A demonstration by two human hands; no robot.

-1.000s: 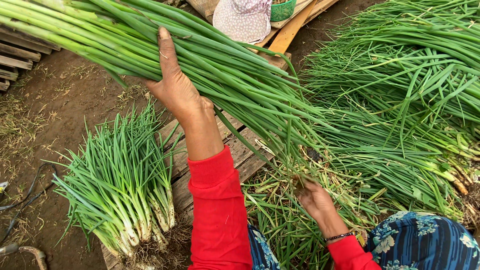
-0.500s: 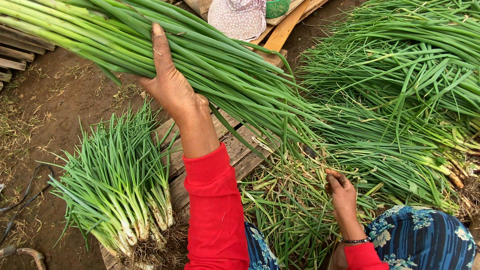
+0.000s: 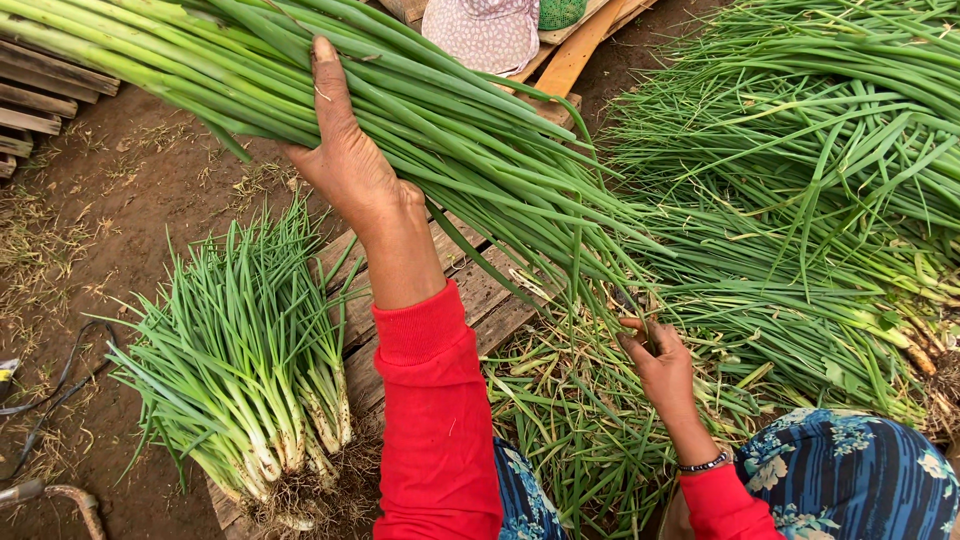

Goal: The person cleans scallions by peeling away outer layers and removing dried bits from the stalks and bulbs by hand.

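My left hand (image 3: 350, 165) grips a thick bundle of long green onions (image 3: 440, 110) from below, holding it up across the top of the view. My right hand (image 3: 655, 360), with a dark bracelet at the wrist, pinches the thin leaf tips that hang from that bundle's lower end. Both arms wear red sleeves. A smaller trimmed bunch of green onions (image 3: 240, 370) with white bulbs and roots lies on a wooden board (image 3: 480, 295) at the lower left.
A big heap of green onions (image 3: 820, 190) fills the right side. Loose leaf trimmings (image 3: 570, 440) lie by my knee in blue patterned cloth (image 3: 850, 475). A pink hat (image 3: 485, 30) and planks lie at the top; wooden slats (image 3: 45, 95) and bare soil at left.
My right hand rose from the trimmings to the hanging leaf tips of the held bundle and closed on them. My left hand kept its hold, shifting slightly up the bundle.
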